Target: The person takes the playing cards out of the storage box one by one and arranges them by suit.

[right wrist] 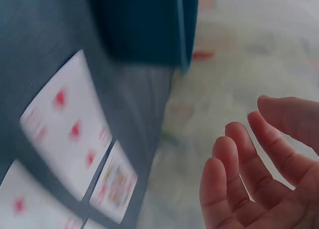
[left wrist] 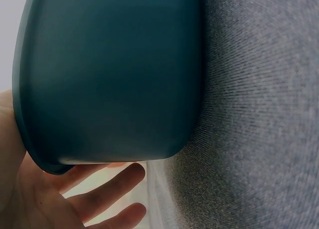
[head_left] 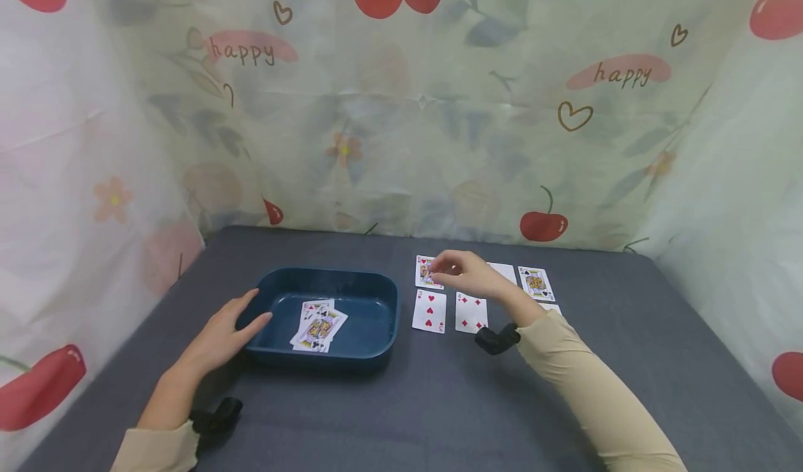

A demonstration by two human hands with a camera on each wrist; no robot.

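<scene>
My left hand (head_left: 216, 336) rests at the left rim of a dark blue rectangular tray (head_left: 394, 318). Its thumb lies over the rim, while the fingers extend along the outside wall, spread apart in the left wrist view. Inside the tray a few playing cards overlap, a face card (head_left: 320, 328) uppermost. To the right, my right hand (head_left: 467, 273) hovers over rows of face-up cards with bent, relaxed fingers and nothing in them. It partly covers a king of hearts (head_left: 422, 271). Nearer me lie a three of hearts (head_left: 429, 311) and a four of diamonds (head_left: 471, 312).
A king of spades (head_left: 536, 284) ends the back row. Beside it, another card (head_left: 504, 271) is partly hidden by the right hand; the forearm covers most of one in front (head_left: 552, 307). Grey cloth (head_left: 408, 416) covers the table, with printed curtains (head_left: 408, 144) behind and at both sides.
</scene>
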